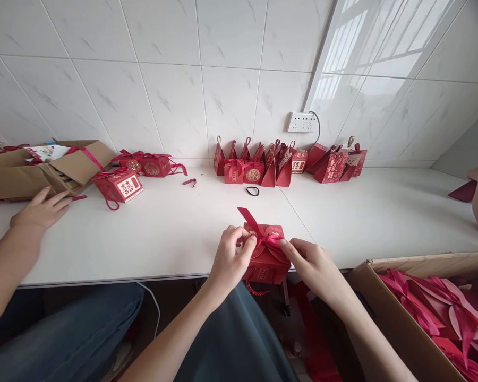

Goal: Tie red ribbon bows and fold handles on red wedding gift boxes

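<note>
A red gift box [267, 269] sits at the table's front edge before me, with a red cord hanging below it. Across its folded top lies a red ribbon [270, 240] tied in a bow, one tail sticking up to the left. My left hand [233, 254] pinches the ribbon at the left side of the knot. On the right side, my right hand [313, 265] has thumb and fingers closed on the bow's loop. Both hands rest close against the box top.
Several red boxes [253, 172] stand along the tiled wall, near a black hair tie [252, 191]. A co-worker's hand [40, 208] touches an open cardboard box [22, 178] at left, near another red box [119, 185]. A carton [376, 263] of ribboned boxes stands at lower right.
</note>
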